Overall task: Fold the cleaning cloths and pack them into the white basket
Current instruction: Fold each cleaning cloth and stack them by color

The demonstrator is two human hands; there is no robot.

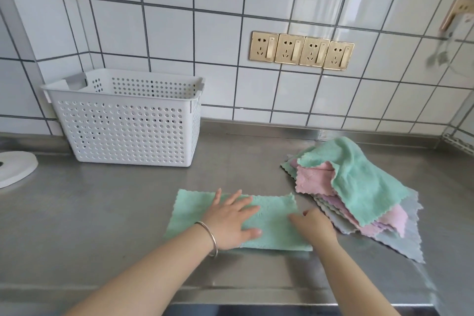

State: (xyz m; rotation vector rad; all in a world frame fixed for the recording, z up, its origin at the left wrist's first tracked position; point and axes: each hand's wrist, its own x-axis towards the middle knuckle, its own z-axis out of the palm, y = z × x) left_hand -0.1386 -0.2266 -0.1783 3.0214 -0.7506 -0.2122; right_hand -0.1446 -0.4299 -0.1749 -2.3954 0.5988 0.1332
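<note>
A green cleaning cloth lies flat on the steel counter, folded into a long rectangle. My left hand presses on its middle with fingers spread. My right hand rests on the cloth's right end, fingers curled toward the fabric. To the right sits a loose pile of cloths, green on top, with pink, purple and grey beneath. The white perforated basket stands at the back left against the tiled wall; what is inside it cannot be seen.
A white round object sits at the counter's left edge. Gold wall sockets are mounted on the tiles above the counter. The counter's front edge runs just below my forearms. A silver bangle is on my left wrist.
</note>
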